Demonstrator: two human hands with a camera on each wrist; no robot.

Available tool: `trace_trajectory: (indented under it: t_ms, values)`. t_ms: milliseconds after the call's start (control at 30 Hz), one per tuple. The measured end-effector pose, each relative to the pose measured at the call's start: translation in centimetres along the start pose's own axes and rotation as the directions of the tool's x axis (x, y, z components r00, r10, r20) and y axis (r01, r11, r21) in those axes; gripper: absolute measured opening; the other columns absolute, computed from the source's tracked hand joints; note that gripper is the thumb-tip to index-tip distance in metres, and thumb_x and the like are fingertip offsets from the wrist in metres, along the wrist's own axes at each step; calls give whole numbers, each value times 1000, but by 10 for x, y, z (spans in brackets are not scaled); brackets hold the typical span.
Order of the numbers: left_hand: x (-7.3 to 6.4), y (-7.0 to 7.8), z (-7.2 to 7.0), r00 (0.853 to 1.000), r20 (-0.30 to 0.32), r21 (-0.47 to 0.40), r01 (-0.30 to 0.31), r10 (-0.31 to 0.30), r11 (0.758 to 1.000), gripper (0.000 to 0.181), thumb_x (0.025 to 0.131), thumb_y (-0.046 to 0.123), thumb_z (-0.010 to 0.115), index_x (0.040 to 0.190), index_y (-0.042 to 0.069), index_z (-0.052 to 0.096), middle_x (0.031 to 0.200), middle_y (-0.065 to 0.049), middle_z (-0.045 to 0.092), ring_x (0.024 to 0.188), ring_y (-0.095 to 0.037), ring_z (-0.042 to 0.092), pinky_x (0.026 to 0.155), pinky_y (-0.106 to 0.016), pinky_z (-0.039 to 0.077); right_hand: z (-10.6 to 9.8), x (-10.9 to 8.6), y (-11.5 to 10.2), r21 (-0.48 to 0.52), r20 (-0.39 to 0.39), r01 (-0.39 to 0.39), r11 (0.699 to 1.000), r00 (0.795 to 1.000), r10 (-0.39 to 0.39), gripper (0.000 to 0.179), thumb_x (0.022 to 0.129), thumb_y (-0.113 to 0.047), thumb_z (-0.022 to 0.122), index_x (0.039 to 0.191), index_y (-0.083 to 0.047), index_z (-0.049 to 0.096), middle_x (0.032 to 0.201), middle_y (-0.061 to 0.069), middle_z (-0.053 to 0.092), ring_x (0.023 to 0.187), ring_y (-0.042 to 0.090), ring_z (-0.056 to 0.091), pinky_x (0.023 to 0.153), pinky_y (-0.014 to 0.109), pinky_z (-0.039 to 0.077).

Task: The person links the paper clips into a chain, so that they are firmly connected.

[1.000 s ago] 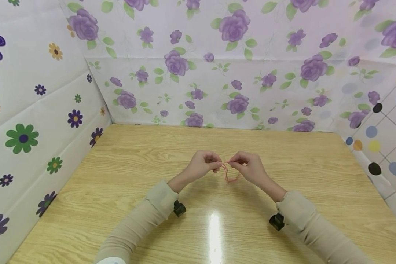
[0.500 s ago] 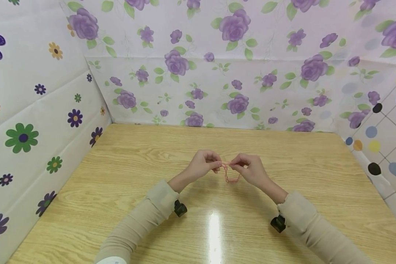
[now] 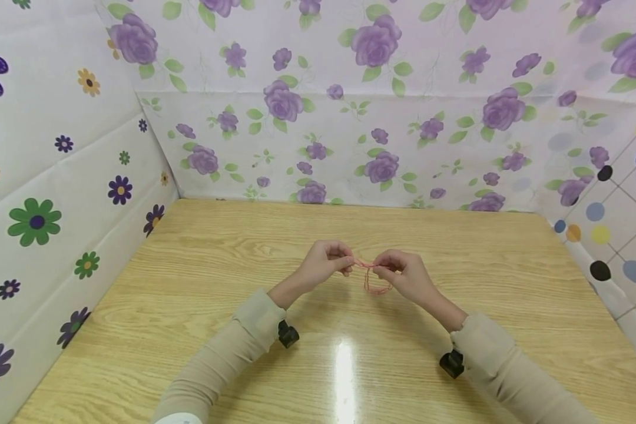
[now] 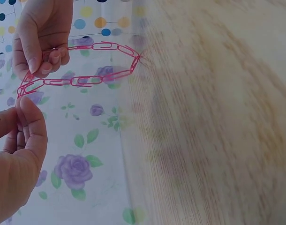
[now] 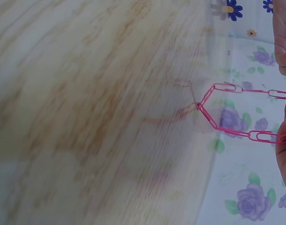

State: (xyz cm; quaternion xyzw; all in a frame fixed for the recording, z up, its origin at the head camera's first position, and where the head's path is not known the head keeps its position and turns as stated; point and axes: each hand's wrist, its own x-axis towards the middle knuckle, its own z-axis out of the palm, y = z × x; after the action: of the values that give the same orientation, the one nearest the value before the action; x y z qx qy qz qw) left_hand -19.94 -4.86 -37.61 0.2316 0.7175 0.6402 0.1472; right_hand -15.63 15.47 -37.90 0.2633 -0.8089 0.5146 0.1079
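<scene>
A chain of pink paper clips [image 4: 89, 80] hangs from both hands in a loop above the table. In the head view, my left hand [image 3: 327, 260] pinches one part of it between thumb and fingers. My right hand [image 3: 404, 272], a short way to the right, pinches the chain too. A short stretch runs taut between the two sets of fingertips, and the rest droops beneath in the head view. The left wrist view has the right hand [image 4: 42, 35] beyond the left hand [image 4: 21, 154]. In the right wrist view, both hands are cut off by the edge.
The wooden table [image 3: 233, 235] spreads around the hands, with a bright light reflection near its front. Purple-flowered cloth [image 3: 318, 135] stands along the back edge. Patterned cloths close off the left and right sides. A small black camera [image 3: 288, 334] hangs at each wrist.
My right hand has shifted slightly right and toward the front, widening the gap between the fingertips. The hanging loop has moved a little right with it. The left hand is nearly still.
</scene>
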Motion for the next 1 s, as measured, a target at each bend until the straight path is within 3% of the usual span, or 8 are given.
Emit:
trace_trajectory:
  t_ms: [100, 200, 333, 433, 600, 800, 900, 1000]
  values:
    - [5, -10, -1, 1000, -8, -10, 6, -6, 1000, 10, 87, -4, 56, 92, -13, 57, 75, -10, 61, 69, -24, 61, 71, -44, 51, -1, -1, 0, 4, 11, -14, 1000, 1000, 14, 4, 81, 8, 62, 84, 5, 64, 75, 16, 63, 63, 31, 60, 57, 26, 49]
    - [6, -14, 0, 1000, 1, 4, -15, 15, 1000, 11, 89, -2, 55, 93, -12, 57, 88, -19, 62, 78, -26, 61, 73, -41, 51, -3, 0, -1, 4, 24, -20, 1000, 1000, 20, 4, 83, 6, 61, 86, 7, 64, 76, 17, 63, 63, 33, 59, 57, 25, 49]
    - [6, -15, 1, 995, 89, -32, -44, 47, 999, 11, 95, 3, 46, 93, -8, 50, 111, -25, 57, 99, -28, 57, 84, -42, 47, -3, 1, -3, 10, 36, -36, 999, 999, 36, 6, 84, 4, 60, 86, 9, 64, 79, 20, 63, 64, 31, 59, 59, 24, 49]
    - [6, -16, 2, 987, 155, -94, -26, 40, 995, 11, 98, 6, 37, 90, 0, 41, 115, -27, 55, 107, -31, 54, 91, -45, 42, -2, 1, -6, -5, 23, -44, 999, 999, 44, 6, 84, 3, 61, 85, 7, 65, 79, 19, 64, 64, 21, 59, 59, 24, 48]
    - [6, -17, 4, 983, 185, -145, 18, 10, 989, 14, 101, 11, 30, 90, 5, 36, 112, -27, 57, 107, -34, 54, 93, -48, 39, 1, 2, -9, -27, -14, -39, 999, 999, 39, 4, 82, 3, 64, 82, 6, 66, 77, 16, 65, 61, 13, 56, 55, 24, 47]
    - [7, -19, 7, 983, 183, -214, 51, -11, 976, 20, 102, 17, 27, 96, 3, 40, 94, -11, 59, 94, -22, 57, 93, -50, 38, 6, 3, -12, -52, -55, -12, 999, 998, 9, 4, 80, 4, 66, 78, 8, 65, 72, 14, 65, 57, 14, 55, 52, 22, 46]
    - [8, -18, 10, 985, 172, -278, 75, -28, 958, 21, 102, 16, 26, 94, 5, 41, 85, -5, 55, 84, -17, 56, 89, -43, 43, 8, 4, -14, -70, -78, -4, 998, 997, -2, 5, 79, 5, 66, 76, 8, 64, 70, 13, 65, 55, 15, 54, 51, 23, 45]
    - [7, -17, 11, 983, 177, -375, 118, -54, 919, 19, 102, 16, 25, 96, 4, 39, 77, -3, 51, 74, -15, 54, 81, -36, 46, 9, 5, -15, -74, -89, -6, 997, 996, -1, 5, 79, 5, 66, 75, 8, 64, 69, 14, 64, 55, 14, 53, 51, 23, 44]
